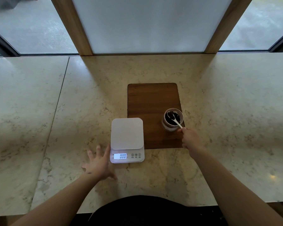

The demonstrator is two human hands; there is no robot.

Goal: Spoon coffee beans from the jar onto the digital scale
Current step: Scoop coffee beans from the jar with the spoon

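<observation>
A white digital scale (pixel 127 134) sits on the marble table, its lit display reading 0.00 and its platform bare. To its right an open glass jar (pixel 167 126) of dark coffee beans stands on a brown wooden board (pixel 147 101). My right hand (pixel 190 138) grips the handle end of a white spoon (pixel 176 121), whose bowl lies among the beans at the jar's mouth. My left hand (pixel 99 163) rests with fingers spread on the table, touching the scale's left front corner.
The marble table (pixel 227 111) runs wide to both sides, with a seam on the left. A wood-framed frosted panel (pixel 147 25) and windows stand behind it. The table's near edge is at my body.
</observation>
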